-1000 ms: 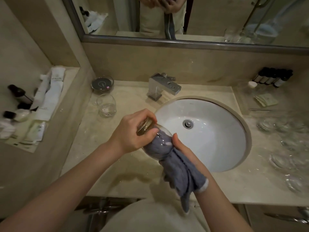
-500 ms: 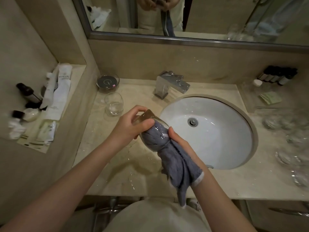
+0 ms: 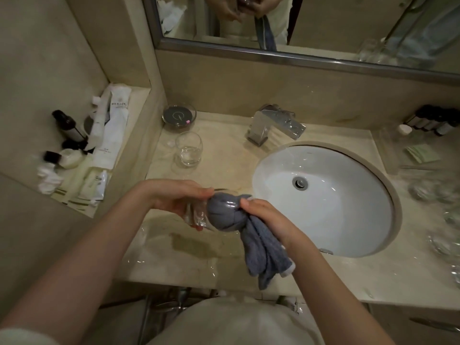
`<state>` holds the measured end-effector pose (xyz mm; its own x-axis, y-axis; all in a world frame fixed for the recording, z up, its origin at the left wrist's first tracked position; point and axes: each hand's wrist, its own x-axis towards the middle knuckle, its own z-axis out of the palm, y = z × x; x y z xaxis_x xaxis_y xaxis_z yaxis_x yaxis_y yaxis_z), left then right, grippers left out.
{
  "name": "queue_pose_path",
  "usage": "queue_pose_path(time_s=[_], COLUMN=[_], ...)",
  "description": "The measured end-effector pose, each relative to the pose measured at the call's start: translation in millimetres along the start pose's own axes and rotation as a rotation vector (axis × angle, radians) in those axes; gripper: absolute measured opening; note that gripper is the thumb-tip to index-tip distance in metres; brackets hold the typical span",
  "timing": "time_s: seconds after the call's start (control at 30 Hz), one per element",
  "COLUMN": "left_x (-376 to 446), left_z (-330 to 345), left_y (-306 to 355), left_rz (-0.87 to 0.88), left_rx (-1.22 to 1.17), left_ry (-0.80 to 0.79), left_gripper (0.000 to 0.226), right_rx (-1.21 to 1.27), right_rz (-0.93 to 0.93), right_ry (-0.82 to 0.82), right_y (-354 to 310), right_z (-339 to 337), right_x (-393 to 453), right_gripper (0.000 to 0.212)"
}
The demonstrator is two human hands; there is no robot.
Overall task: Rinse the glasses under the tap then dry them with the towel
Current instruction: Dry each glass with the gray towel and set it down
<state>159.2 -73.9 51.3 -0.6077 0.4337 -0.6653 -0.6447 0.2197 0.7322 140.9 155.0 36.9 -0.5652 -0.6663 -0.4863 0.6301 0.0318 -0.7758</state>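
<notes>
My left hand grips a clear stemless glass, held on its side above the counter, left of the basin. A grey-blue towel is stuffed into the mouth of that glass, and my right hand holds the towel bunched at the rim, with the towel's tail hanging down. A second clear glass stands upright on the counter behind my hands. Several more glasses lie blurred at the right edge of the counter. The chrome tap is behind the basin, with no water running.
The white oval basin is sunk into the beige marble counter, which is wet near my hands. A glass dish sits by the back wall. Toiletry bottles and packets fill the left ledge; small dark bottles stand at the back right.
The glass has been turned from tilted upright to lying sideways, and my left hand has shifted from the rim to the base. Both hands sit lower and further left in view.
</notes>
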Motion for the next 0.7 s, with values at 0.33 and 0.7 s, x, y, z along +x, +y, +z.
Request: queue_pose_path(time_s=[0.33,0.7], left_x=[14.6,36.8], left_z=[-19.5,-7.5], left_y=[-75.8,-73.1], left_rz=[0.368,0.372], left_rx=[-0.752,-0.351], left_ry=[0.562,0.961], left_gripper=[0.112,0.093], right_rx=[0.45,0.438], right_rz=[-0.148,-0.008], right_ry=[0.155,0.235], right_y=[8.0,14.5], right_z=[-4.9,2.8], right_x=[7.4,-5.1], right_gripper=[0.046,0.029])
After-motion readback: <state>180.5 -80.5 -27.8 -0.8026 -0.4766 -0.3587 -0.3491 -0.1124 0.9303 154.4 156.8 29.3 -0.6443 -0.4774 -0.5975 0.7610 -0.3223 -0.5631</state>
